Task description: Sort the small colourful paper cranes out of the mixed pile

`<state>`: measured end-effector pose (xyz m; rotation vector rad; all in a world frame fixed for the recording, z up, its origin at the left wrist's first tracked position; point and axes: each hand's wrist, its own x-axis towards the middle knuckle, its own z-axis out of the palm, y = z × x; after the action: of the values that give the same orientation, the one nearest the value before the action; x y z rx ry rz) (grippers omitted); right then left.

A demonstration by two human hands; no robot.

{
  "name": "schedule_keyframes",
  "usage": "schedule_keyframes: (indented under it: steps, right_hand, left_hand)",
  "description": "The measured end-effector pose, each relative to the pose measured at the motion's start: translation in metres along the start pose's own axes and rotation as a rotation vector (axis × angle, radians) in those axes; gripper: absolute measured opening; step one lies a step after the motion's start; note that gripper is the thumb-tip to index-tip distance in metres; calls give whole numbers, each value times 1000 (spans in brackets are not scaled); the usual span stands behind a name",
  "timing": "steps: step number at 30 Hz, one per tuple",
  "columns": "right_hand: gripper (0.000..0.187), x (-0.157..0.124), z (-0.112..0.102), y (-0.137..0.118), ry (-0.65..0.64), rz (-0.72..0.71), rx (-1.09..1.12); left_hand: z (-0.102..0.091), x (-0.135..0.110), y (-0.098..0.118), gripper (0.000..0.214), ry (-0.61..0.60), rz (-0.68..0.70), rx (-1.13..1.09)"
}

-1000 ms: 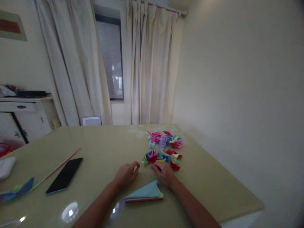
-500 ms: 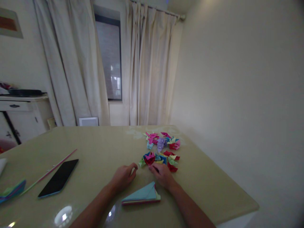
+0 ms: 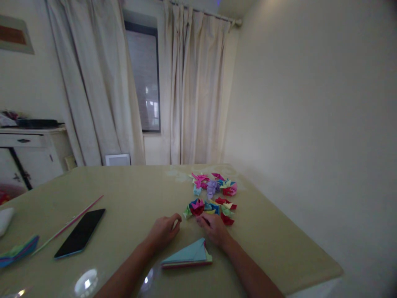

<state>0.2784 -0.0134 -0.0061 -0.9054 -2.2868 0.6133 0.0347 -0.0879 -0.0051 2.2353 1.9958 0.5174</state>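
My left hand [image 3: 166, 231] rests on the table with its fingers loosely curled in, and nothing shows in them. Close to the nearer heap of folded coloured papers [image 3: 227, 211] lies my right hand [image 3: 213, 227]. Its thumb and fingers are closed together right in front of a red and pink folded paper [image 3: 197, 207]; whether they grip anything is hidden. Between my forearms lies a stack of folded paper triangles [image 3: 187, 253], light blue on top with pink and pale yellow edges below. A second heap of folded papers [image 3: 212, 188], pink, purple and red, sits farther back.
To the left a black phone [image 3: 81, 233] lies beside a thin pink and green strip [image 3: 72, 221]. Coloured papers [image 3: 20, 251] and a white object [image 3: 5, 220] are at the left edge. A wall [image 3: 310, 145] runs along the right of the table [image 3: 130, 186].
The view has turned slightly, so everything sits a little farther right in the picture. My hands and the papers keep their places.
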Motion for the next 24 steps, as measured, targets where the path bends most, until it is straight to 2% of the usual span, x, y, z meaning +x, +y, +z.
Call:
schedule_keyframes:
  steps: [18,24]
  right_hand:
    - [44,-1,0,-1,-19,5,-41]
    - [49,-1,-1,-2,-24,4,-56]
  left_hand:
    - [0,0,1,27,0,-6,6]
    - [-7,-1,5,25,-28,-17,-7]
